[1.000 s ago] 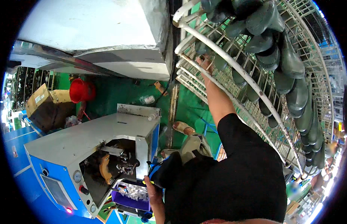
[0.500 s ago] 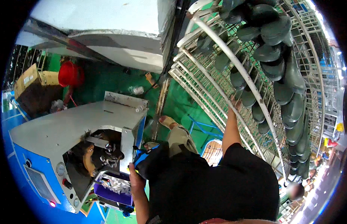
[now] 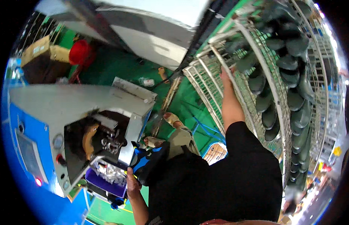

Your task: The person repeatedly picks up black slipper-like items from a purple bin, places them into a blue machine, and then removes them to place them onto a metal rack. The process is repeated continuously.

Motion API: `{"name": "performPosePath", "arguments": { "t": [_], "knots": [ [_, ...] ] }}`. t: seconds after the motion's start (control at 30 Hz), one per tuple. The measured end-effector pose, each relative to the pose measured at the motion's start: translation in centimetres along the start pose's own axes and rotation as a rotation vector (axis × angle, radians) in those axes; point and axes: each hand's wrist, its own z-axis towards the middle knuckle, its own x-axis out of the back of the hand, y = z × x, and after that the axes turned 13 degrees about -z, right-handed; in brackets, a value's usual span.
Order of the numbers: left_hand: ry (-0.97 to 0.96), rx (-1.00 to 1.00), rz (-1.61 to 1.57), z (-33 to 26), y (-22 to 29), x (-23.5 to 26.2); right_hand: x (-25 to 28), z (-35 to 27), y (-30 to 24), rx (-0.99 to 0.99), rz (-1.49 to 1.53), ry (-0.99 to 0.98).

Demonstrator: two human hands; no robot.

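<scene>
Low at centre left, my left hand (image 3: 133, 184) is closed with its thumb up, against a blue and black piece (image 3: 143, 160) that looks like a shoe upper. My body and dark sleeve hide part of that piece. My right arm reaches forward to a white metal rack (image 3: 265, 67). There my right hand (image 3: 226, 74) is closed around one of the rack's light bars, its fingertips somewhat blurred. Rows of dark green-black shoe forms (image 3: 269, 114) hang on the rack beyond the hand.
A grey and blue machine (image 3: 43, 112) stands at left, its opening holding metal clamps and a tan curved part (image 3: 90, 140). Beneath sits a purple bin (image 3: 103, 183) of whitish pieces. A red bucket (image 3: 80, 52) and cardboard box (image 3: 37, 56) lie far left. A blue-framed stool (image 3: 215, 152) is before me.
The view has swung, so machine and rack sit differently. My right hand has moved farther forward along the rack. My left hand stays by the blue and black piece, more of which now shows.
</scene>
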Motion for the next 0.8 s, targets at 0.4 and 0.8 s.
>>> {"name": "performPosePath", "arguments": {
  "t": [0.4, 0.8],
  "knots": [
    [0.132, -0.715, -0.744, -13.0, -6.3, 30.2, -8.6, -22.2, 3.2, 0.368, 0.393, -0.822],
    [1.124, -0.185, 0.586, -2.5, -7.3, 47.5, 3.4, -53.9, -15.9, 1.443, -0.406, -0.902]
  ]
}}
